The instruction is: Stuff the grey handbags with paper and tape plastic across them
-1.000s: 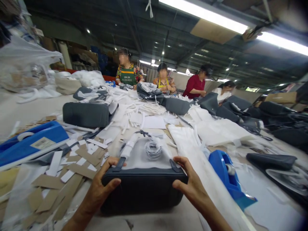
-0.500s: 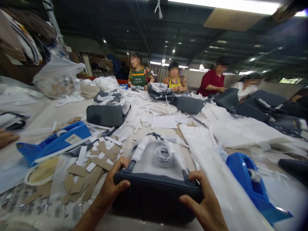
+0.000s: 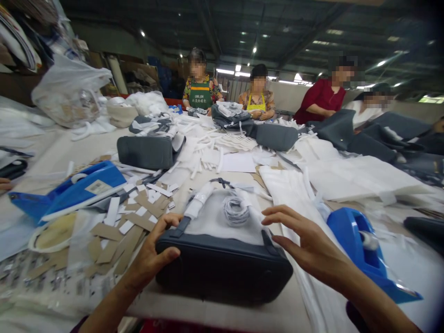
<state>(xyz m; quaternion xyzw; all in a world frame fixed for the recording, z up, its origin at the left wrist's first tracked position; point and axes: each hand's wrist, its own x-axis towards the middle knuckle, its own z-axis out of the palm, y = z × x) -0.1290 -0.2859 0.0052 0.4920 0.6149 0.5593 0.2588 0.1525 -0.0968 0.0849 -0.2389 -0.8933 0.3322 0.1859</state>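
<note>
A dark grey bag [image 3: 224, 268] lies in front of me with its flat dark base towards me. White sheeting [image 3: 208, 219] covers its upper side, and a coiled cord in clear wrap [image 3: 236, 210] rests on that. The bag's straps [image 3: 197, 203] are wrapped in white padding. My left hand [image 3: 156, 249] grips the bag's left corner, thumb on the near face and fingers over the top edge by the strap. At the right strap, my right hand [image 3: 305, 236] hovers with fingers apart, close to the bag's right corner; whether the fingertips touch it I cannot tell.
Blue tape dispensers stand left [image 3: 69, 187] and right [image 3: 360, 245]. Cardboard pieces [image 3: 135, 222] and a tape roll [image 3: 52, 231] lie at left. Long white sheets [image 3: 287, 185] run along the right. Another grey bag [image 3: 145, 151] sits further back. Several people work across the table.
My right hand has let go of the bag's right corner and lifted with its fingers spread. The left hand keeps its grip. The view has tilted down slightly.
</note>
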